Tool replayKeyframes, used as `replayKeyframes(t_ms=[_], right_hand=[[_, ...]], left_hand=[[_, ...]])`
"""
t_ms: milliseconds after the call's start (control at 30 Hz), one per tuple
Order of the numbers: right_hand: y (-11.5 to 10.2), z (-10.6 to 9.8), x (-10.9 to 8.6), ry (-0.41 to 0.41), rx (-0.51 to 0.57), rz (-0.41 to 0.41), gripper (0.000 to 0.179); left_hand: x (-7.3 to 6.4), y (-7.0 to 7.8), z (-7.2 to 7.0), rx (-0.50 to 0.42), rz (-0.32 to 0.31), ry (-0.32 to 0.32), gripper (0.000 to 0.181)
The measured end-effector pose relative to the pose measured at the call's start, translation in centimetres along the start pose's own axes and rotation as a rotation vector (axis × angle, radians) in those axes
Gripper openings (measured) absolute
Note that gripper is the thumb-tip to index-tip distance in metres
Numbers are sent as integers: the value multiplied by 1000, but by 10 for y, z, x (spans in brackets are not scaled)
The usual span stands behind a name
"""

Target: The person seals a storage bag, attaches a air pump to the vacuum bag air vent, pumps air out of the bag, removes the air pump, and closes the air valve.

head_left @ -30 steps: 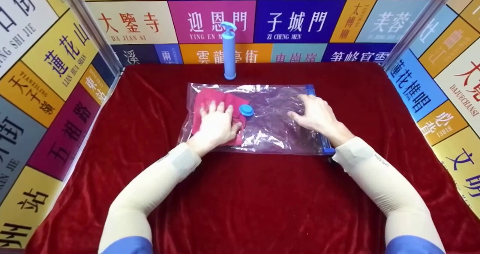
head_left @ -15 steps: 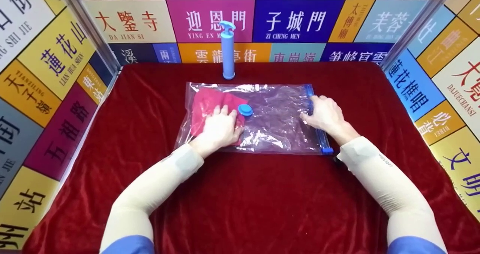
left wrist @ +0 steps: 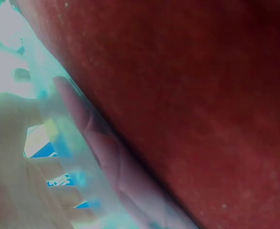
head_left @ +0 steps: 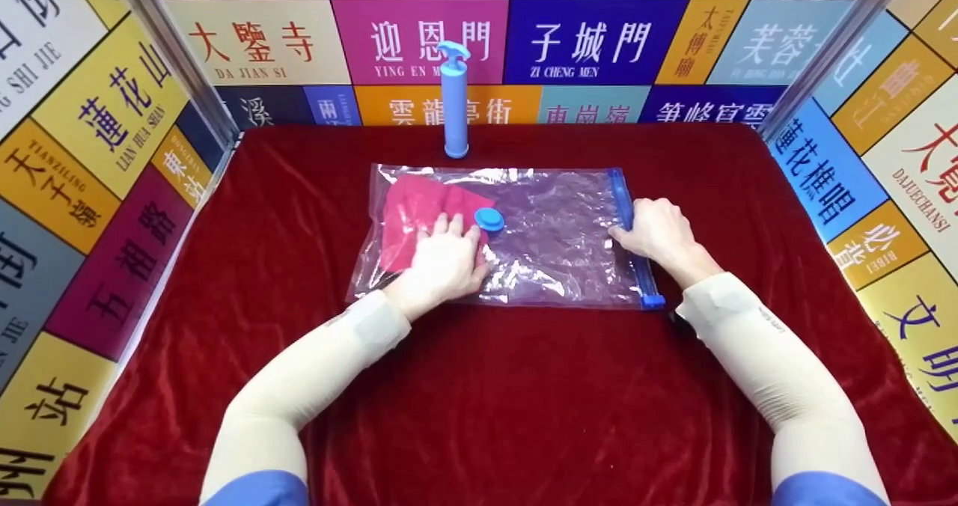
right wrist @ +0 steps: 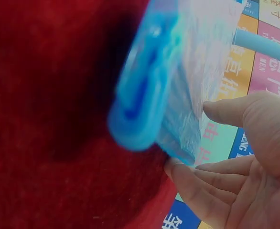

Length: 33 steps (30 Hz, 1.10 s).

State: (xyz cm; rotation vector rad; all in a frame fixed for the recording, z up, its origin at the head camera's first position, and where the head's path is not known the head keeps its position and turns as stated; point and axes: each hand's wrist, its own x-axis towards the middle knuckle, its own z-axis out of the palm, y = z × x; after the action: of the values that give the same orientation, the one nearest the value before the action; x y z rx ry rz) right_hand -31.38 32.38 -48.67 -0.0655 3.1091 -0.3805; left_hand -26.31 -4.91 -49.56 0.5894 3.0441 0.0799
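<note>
A clear vacuum storage bag [head_left: 554, 229] with a round blue valve cap [head_left: 489, 219] lies flat on the table, a folded pink cloth [head_left: 412, 206] inside its left half. My left hand [head_left: 445, 266] rests on the bag over the cloth, fingers straight and pointing away; its palm shows through haze in the left wrist view. At the right end runs a blue zip strip with a blue slider [head_left: 653, 302] at its near corner. My right hand [head_left: 662, 233] is at this strip, thumb on the film. In the right wrist view thumb and fingers stand apart around the bag's edge.
Behind the bag a light blue hand pump [head_left: 455, 102] stands upright. Dark red velvet [head_left: 479, 401] covers the table. Panels with printed street names [head_left: 419, 42] wall in the back and both sides.
My right hand has moved right, from over the film to the zip strip's outer edge. My left hand has slid slightly toward me, uncovering more of the cloth.
</note>
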Motion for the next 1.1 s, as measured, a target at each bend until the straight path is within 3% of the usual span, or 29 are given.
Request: replayKeyframes(t_ms=[133, 400, 600, 800, 1100], right_hand=[[4, -2, 1, -4, 15, 4, 49], [11, -6, 2, -25, 128, 39, 54], [13, -7, 3, -71, 164, 60, 54], [13, -8, 3, -82, 156, 50, 51], [9, -10, 4, -93, 210, 20, 82]], left_hand=[[-1, 4, 1, 2, 22, -24, 84], [-5, 10, 2, -25, 85, -71, 121], [-6, 15, 4, -35, 120, -94, 133], [-7, 18, 5, -21, 173, -113, 130], [-7, 16, 4, 38, 197, -166, 107]])
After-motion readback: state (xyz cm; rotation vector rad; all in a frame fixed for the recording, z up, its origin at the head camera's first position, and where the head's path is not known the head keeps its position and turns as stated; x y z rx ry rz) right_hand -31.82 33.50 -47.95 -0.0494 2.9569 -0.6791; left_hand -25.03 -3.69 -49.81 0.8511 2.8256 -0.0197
